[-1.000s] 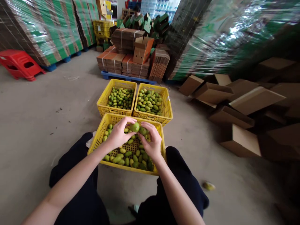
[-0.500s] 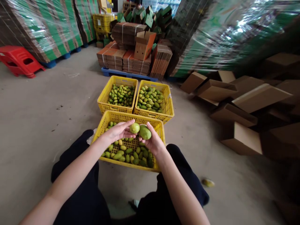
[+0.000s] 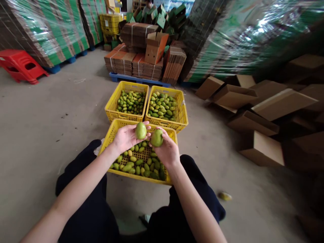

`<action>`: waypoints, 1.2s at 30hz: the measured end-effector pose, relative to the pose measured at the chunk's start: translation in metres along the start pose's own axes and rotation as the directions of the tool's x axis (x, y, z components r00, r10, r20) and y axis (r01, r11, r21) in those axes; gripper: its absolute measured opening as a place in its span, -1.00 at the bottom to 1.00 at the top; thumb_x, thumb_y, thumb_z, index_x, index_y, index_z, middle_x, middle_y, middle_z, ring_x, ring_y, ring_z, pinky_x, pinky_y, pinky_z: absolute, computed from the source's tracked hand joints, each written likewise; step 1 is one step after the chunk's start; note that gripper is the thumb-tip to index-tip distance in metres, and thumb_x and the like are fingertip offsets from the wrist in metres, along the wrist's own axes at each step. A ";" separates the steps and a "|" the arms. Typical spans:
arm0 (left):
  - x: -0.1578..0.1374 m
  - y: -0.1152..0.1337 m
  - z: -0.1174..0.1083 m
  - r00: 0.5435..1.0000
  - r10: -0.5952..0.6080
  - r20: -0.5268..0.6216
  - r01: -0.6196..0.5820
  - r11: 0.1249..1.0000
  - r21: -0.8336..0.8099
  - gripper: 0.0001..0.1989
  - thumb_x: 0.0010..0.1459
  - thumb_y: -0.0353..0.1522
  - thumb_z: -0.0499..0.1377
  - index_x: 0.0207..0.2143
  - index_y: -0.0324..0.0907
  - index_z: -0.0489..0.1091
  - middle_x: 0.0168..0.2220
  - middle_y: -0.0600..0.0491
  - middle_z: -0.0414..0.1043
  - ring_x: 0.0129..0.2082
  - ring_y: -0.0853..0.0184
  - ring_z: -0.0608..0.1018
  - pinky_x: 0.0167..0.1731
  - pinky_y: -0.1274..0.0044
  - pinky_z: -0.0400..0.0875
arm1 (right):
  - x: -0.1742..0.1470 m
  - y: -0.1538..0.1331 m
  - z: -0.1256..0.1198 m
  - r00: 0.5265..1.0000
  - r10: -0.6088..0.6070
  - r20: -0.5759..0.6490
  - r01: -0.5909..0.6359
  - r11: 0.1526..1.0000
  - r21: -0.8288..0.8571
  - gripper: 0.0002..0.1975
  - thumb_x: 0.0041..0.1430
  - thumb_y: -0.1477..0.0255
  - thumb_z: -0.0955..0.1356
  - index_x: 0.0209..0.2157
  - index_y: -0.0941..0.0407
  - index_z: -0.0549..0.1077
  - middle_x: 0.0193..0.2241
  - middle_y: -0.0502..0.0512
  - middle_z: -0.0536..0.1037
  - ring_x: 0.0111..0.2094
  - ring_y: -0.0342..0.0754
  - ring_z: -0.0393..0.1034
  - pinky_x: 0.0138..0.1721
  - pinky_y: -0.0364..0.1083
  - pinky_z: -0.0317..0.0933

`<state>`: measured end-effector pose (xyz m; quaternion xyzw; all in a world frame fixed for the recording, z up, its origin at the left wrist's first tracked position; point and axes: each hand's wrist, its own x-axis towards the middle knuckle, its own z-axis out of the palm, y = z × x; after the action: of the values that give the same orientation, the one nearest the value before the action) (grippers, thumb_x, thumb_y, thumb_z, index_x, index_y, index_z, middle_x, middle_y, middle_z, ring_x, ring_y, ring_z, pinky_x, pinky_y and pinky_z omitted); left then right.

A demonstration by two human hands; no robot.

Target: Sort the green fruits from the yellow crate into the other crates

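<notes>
Palm up, my left hand (image 3: 126, 137) holds a light green mango (image 3: 141, 130) near its fingertips. My right hand (image 3: 167, 148) grips a darker green mango (image 3: 157, 138) close beside it. Both hands are above the near yellow crate (image 3: 141, 179), whose perforated bottom shows between several loose green and yellowish mangoes (image 3: 149, 167). Part of that crate's contents is hidden under my hands and forearms. Just beyond stand two more yellow crates, the left crate (image 3: 111, 111) and the right crate (image 3: 182, 116), both holding many green mangoes.
A single mango (image 3: 224, 196) lies on the floor at the right. Cardboard boxes (image 3: 263, 148) are heaped along the right side. Flattened cartons (image 3: 121, 62) stack on a blue pallet (image 3: 139, 80) behind the crates. A red stool (image 3: 21, 65) stands far left; a person (image 3: 149, 6) is at the back.
My left hand has turned palm up and risen slightly, showing its mango upright. My right hand has rolled its mango upright and lifted a little. The crates have stayed put.
</notes>
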<state>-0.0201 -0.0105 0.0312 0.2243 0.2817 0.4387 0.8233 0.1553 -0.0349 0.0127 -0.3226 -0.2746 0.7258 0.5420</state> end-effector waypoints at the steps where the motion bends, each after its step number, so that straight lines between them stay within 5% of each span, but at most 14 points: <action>1: 0.000 0.000 0.001 1.000 -0.018 -0.012 0.017 0.999 -0.034 -0.65 0.15 -0.30 0.11 -0.07 -0.27 0.47 -0.16 -0.10 0.55 -0.26 0.30 0.61 -0.28 0.55 0.52 | -0.001 0.001 0.000 0.999 0.035 0.010 -0.035 0.999 0.030 -0.72 0.04 0.24 0.36 -0.19 0.03 0.43 -0.35 0.03 0.53 -0.40 -0.05 0.45 -0.51 -0.11 0.30; 5: 0.002 -0.003 0.003 0.994 -0.064 -0.093 0.047 0.984 -0.169 -0.68 0.24 -0.20 0.05 -0.26 -0.26 0.46 -0.37 -0.01 0.51 -0.61 0.53 0.44 -0.70 0.73 0.29 | -0.002 0.013 0.003 0.993 0.117 -0.005 -0.115 0.981 0.156 -0.72 0.01 0.16 0.41 -0.37 0.08 0.42 -0.49 -0.02 0.47 -0.65 -0.21 0.22 -0.76 -0.23 -0.03; 8: 0.005 -0.006 0.003 0.983 -0.106 -0.149 0.066 0.967 -0.248 -0.61 0.26 -0.13 0.04 -0.48 -0.23 0.32 -0.52 0.08 0.36 -0.72 0.59 0.28 -0.79 0.76 0.17 | -0.001 0.023 0.005 0.990 0.139 -0.031 -0.132 0.978 0.162 -0.69 -0.04 0.18 0.46 -0.47 0.10 0.37 -0.52 -0.06 0.46 -0.72 -0.30 0.10 -0.81 -0.27 -0.17; 14: 0.014 -0.015 0.001 0.889 -0.251 -0.383 0.135 0.942 -0.306 -0.58 0.36 -0.22 -0.13 -0.48 -0.23 0.29 -0.55 0.01 0.36 -0.53 0.40 0.50 -0.59 0.61 0.48 | 0.006 0.030 0.003 0.973 0.123 -0.196 -0.094 0.984 0.151 -0.70 -0.04 0.19 0.47 -0.45 0.10 0.41 -0.50 -0.05 0.49 -0.53 -0.19 0.35 -0.68 -0.25 0.12; 20: 0.018 -0.016 -0.002 0.876 -0.200 -0.438 0.103 0.967 -0.235 -0.73 0.21 -0.27 0.15 -0.49 -0.24 0.28 -0.61 0.10 0.30 -0.67 0.50 0.38 -0.77 0.73 0.25 | 0.010 0.035 -0.002 0.912 0.292 -0.288 -0.240 0.949 0.203 -0.63 0.02 0.08 0.43 -0.47 0.10 0.40 -0.60 -0.04 0.48 -0.66 -0.19 0.29 -0.74 -0.23 0.07; 25: 0.019 -0.018 -0.006 0.867 -0.173 -0.467 0.082 0.975 -0.208 -0.73 0.23 -0.28 0.14 -0.48 -0.24 0.30 -0.59 0.08 0.36 -0.63 0.47 0.46 -0.60 0.64 0.48 | 0.005 0.029 0.001 0.941 0.322 -0.105 -0.305 0.941 0.144 -0.58 0.03 0.02 0.40 -0.51 0.11 0.38 -0.59 0.00 0.49 -0.68 -0.18 0.29 -0.77 -0.23 0.01; 31: 0.020 -0.020 -0.012 0.856 -0.177 -0.486 0.077 0.973 -0.219 -0.59 0.34 -0.23 -0.12 -0.42 -0.25 0.36 -0.56 0.02 0.43 -0.65 0.43 0.47 -0.65 0.60 0.45 | 0.002 0.026 0.002 0.971 0.224 -0.078 -0.216 0.972 0.095 -0.71 -0.17 0.35 0.55 -0.45 0.12 0.43 -0.55 -0.05 0.49 -0.59 -0.19 0.33 -0.69 -0.24 0.11; 36: 0.019 -0.017 -0.007 0.836 -0.075 -0.544 0.038 0.996 -0.080 -0.77 0.13 -0.31 0.24 -0.49 -0.22 0.32 -0.66 0.16 0.29 -0.74 0.52 0.36 -0.81 0.74 0.23 | 0.009 0.028 -0.003 0.933 0.274 -0.234 -0.266 0.962 0.065 -0.70 0.05 0.16 0.43 -0.44 0.13 0.46 -0.55 0.05 0.54 -0.55 -0.10 0.41 -0.65 -0.16 0.21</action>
<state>-0.0057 -0.0020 0.0109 0.0542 0.4965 0.4690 0.7284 0.1382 -0.0335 -0.0116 -0.4342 -0.1483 0.7532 0.4715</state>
